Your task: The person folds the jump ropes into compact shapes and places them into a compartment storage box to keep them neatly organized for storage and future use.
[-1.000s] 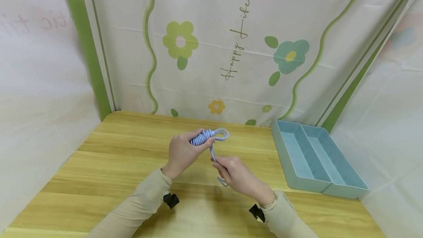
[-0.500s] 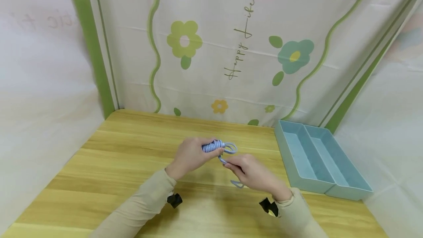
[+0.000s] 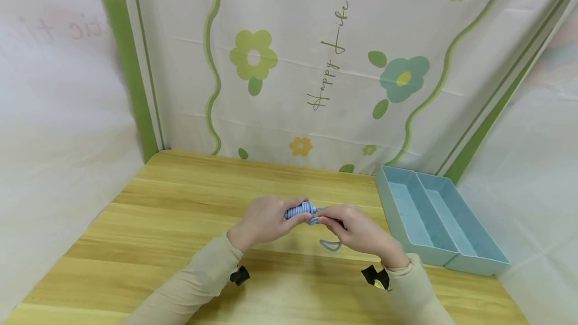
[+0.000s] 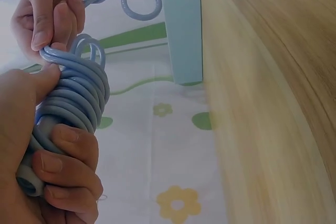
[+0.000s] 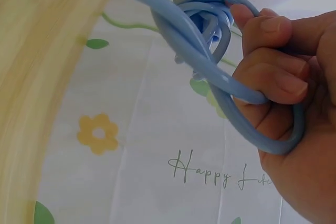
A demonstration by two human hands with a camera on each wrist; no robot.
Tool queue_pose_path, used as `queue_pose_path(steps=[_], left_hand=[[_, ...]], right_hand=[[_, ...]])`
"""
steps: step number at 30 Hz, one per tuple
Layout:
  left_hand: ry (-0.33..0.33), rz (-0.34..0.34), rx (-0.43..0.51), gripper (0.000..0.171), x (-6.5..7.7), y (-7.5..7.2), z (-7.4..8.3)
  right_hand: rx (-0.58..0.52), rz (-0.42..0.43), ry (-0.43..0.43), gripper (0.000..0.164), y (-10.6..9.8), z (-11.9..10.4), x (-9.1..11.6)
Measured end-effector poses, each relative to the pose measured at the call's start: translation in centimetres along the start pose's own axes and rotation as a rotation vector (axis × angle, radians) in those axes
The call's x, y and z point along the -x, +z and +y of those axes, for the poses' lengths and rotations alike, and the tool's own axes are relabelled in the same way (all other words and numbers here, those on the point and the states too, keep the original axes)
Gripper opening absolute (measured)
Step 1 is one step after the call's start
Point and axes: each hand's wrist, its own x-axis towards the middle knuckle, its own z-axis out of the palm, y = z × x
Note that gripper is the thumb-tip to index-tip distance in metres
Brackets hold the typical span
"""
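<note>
A glossy light blue cord (image 3: 298,210) is wound in tight turns into a thick bundle, held up over the wooden table. My left hand (image 3: 266,219) grips the bundle, its fingers curled round the lower turns (image 4: 79,95) and its thumb near the top. A thicker tube-like end (image 4: 29,181) sticks out below that palm in the left wrist view. At the bundle's other end, my right hand (image 3: 361,230) pinches the cord close to the left thumb. Small loops stand out of the bundle there. A twisted, looped tail (image 5: 189,45) of cord hangs from the right hand's curled fingers.
A light blue tray (image 3: 429,253) with two long compartments stands at the right of the wooden table (image 3: 180,189). Behind the table hangs a white curtain (image 3: 280,89) with printed flowers, and more fabric closes in both sides.
The left hand with the bundle has shifted right and a little down in the head view. The right hand has come up close to the bundle's end, shortening the stretch of cord between the hands.
</note>
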Motion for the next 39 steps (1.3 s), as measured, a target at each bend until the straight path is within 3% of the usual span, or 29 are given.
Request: queue_pose_path(steps=[5,9,13,16,27,34,39], left_hand=[[0.045,-0.038,-0.056,0.047,0.2,-0.2,0.4],[0.061,-0.059,-0.084,0.057,0.2,-0.2,0.7],[0.087,-0.035,-0.124,0.076,0.3,-0.1,0.8],[0.114,0.008,-0.142,0.080,0.3,0.0,0.9],[0.224,0.136,-0.240,0.041,0.4,0.7,1.1],[0.281,0.102,-0.207,0.033,0.2,0.6,0.7],[0.344,0.078,-0.183,0.036,0.0,0.3,0.4]], right_hand=[[0.003,0.000,-0.012,0.014,-0.2,0.1,0.0],[0.026,0.005,-0.025,0.013,-0.3,0.1,-0.1],[0.076,0.020,-0.042,0.009,0.0,-0.2,-0.2],[0.108,0.028,-0.059,0.008,0.3,-0.6,-0.4],[0.065,0.011,-0.112,0.011,1.4,-1.0,-0.9],[-0.008,0.034,-0.092,0.005,0.7,-0.7,-0.5],[-0.048,0.079,-0.152,0.012,0.3,0.1,-0.5]])
